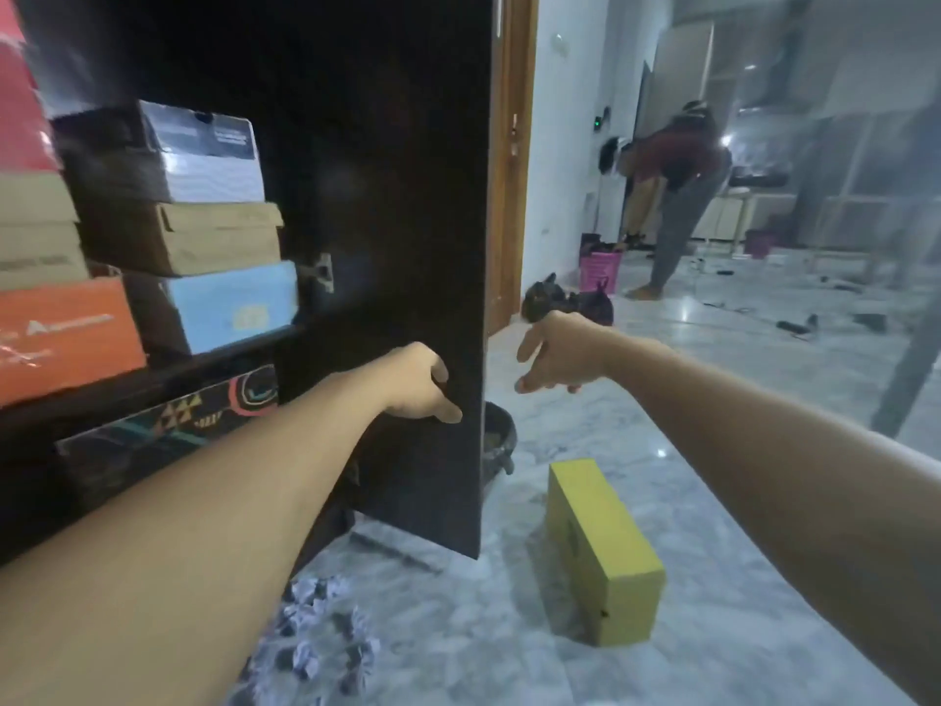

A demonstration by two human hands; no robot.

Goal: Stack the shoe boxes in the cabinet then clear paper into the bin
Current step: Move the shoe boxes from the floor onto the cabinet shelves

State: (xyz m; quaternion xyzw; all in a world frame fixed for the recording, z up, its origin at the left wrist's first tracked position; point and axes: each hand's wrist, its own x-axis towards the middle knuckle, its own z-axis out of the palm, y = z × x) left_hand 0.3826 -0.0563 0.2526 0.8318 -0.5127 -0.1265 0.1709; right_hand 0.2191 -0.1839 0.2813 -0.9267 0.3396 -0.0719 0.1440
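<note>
1. A pale marble-patterned floor [713,501] is seen running from the foreground into a wide, dim room; a wooden door frame [509,196] stands just behind the cabinet.
2. A dark cabinet [102,430] is shown at the left, its dark door [397,196] swung open and standing between the shelves and the rest of the room.
3. Shoe boxes are stacked on the upper shelf: a grey-and-white box [203,155] on a tan box [219,236] on a light blue box [229,308], with an orange box [66,333] beside them and further boxes above it (cut off by the frame edge). A dark patterned box [168,425] is lodged on the shelf below.
4. A yellow shoe box [606,552] is left on the floor, right of the door, well apart from both hands.
5. Crumpled paper [326,639] is scattered on the floor near the door's lower corner.
6. A dark bin [501,445] is partly hidden behind the door's edge.
7. The left hand [422,384] is pressed against the inner face of the door, fingers curled, no object held.
8. The right hand [555,354] is held in the air just right of the door edge, fingers loosely spread, nothing grasped.
9. Another person [677,196] is seen bending over far back, near a pink basket [601,270].
</note>
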